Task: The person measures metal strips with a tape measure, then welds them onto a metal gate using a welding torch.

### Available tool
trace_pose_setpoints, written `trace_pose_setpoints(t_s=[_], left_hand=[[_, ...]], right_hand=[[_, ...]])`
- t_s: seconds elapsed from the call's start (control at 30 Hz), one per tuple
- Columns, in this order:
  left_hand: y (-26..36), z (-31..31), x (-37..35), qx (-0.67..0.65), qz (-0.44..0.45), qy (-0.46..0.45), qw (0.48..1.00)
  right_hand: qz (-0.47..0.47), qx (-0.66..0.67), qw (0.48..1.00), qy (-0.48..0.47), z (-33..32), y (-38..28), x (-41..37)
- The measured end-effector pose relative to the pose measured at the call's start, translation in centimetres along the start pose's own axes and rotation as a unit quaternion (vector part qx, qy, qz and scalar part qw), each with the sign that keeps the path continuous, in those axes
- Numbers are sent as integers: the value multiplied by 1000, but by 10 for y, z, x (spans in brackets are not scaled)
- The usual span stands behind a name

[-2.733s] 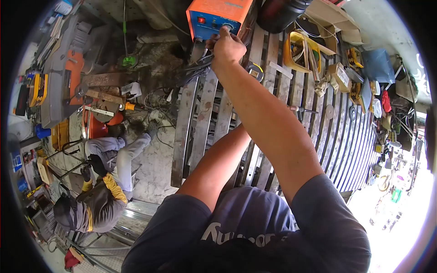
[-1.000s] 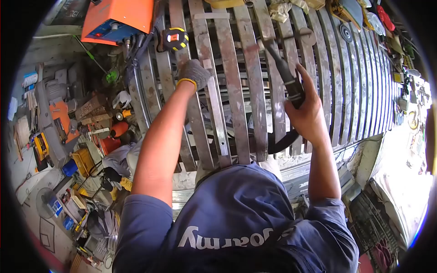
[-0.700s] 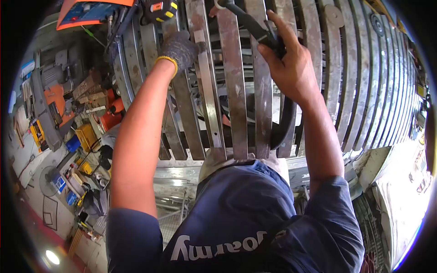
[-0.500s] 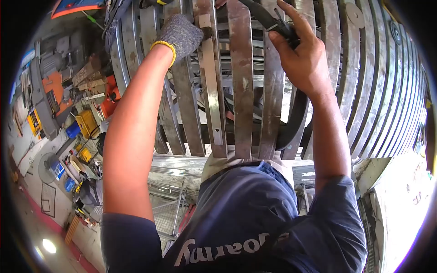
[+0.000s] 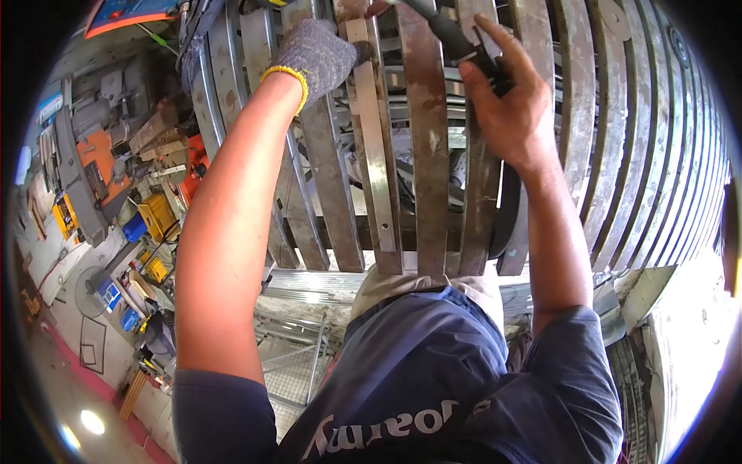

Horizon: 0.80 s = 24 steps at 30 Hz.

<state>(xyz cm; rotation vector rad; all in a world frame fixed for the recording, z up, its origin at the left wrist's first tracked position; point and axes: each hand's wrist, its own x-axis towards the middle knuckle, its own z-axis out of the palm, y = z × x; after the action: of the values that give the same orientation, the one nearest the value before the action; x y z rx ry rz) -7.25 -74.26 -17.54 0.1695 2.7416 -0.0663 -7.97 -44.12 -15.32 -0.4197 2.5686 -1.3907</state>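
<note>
In a grey knitted glove with a yellow cuff, my left hand is closed at the upper end of a light metal strip, beside a small dark piece; its fingertips are hidden. The strip lies lengthwise on one of the brown metal slats. My bare right hand is wrapped round the black handle of a torch-like tool, which points up and left. A thick black cable hangs below that hand, over the slats.
More metal slats run side by side to the right. Tools, yellow bins and a round fan stand at the left. An orange-and-blue board is at the upper left. Long metal bars lie beneath the slats.
The slats and strip have shifted right in view. My left hand sits slightly farther right, while the tool in my right hand has tilted slightly and its front end has come more into view.
</note>
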Motion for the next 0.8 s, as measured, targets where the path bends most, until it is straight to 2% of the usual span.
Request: trace_pose_setpoints(t_s=[0.07, 0.1, 0.17, 0.27, 0.3, 0.37, 0.4, 0.53, 0.63, 0.8], left_hand=[[-2, 6, 0, 82, 47, -4, 996], [-3, 9, 0, 122, 71, -3, 990], [-3, 16, 7, 194, 92, -23, 976], [-3, 8, 7, 224, 141, -2, 964], [-1, 7, 7, 236, 152, -3, 960], [-1, 7, 10, 243, 142, -13, 960], [-1, 6, 11, 257, 139, -19, 956], [-4, 11, 15, 287, 123, -30, 950], [1, 2, 11, 311, 142, -37, 939], [-1, 6, 12, 292, 133, -18, 947]], right_hand=[[7, -6, 1000, -2, 0, 4, -1], [85, 67, 993, -39, -15, -19, 3], [-5, 48, 999, 13, -4, -7, 4], [5, 50, 999, 9, -7, -12, -1], [-32, 45, 998, 26, -2, -3, 0], [-106, 33, 992, 61, 9, 9, 4], [-46, 34, 997, 50, 5, -8, -5], [-68, 41, 996, 52, 10, 1, -6], [-62, 17, 997, 49, 7, -10, -10], [-70, 17, 995, 65, 10, -7, -11]])
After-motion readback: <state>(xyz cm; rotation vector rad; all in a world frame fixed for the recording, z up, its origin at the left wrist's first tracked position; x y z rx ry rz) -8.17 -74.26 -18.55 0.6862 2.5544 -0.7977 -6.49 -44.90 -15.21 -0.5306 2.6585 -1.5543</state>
